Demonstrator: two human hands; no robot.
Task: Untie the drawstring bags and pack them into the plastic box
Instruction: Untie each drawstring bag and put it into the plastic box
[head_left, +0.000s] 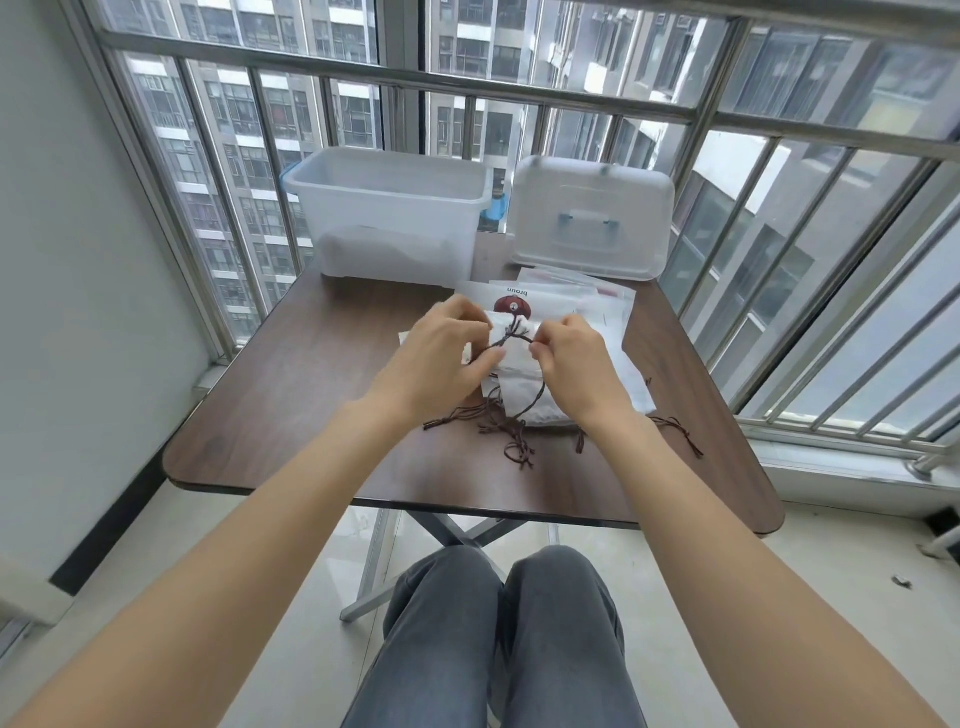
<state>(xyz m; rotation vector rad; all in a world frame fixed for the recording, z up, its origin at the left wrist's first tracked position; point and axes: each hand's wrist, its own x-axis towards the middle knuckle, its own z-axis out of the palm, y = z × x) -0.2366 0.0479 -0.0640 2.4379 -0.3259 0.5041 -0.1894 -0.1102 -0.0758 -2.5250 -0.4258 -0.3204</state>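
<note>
Between both hands (447, 353) (569, 353), brown drawstring (511, 340) pinched, bag (519, 374) beneath.

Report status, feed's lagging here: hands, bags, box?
Both hands, left and right, pinching brown drawstring on top white bag. Plastic box open, lid beside it. Nothing blocking.

Left hand (444, 358) covers left part of white drawstring bag (511, 358); fingertips hidden behind fabric. Knot in brown cord (511, 338) too small to read. Contents of plastic box (389, 213) blurred behind frosted wall. Elbows cut off at bottom edge.
</note>
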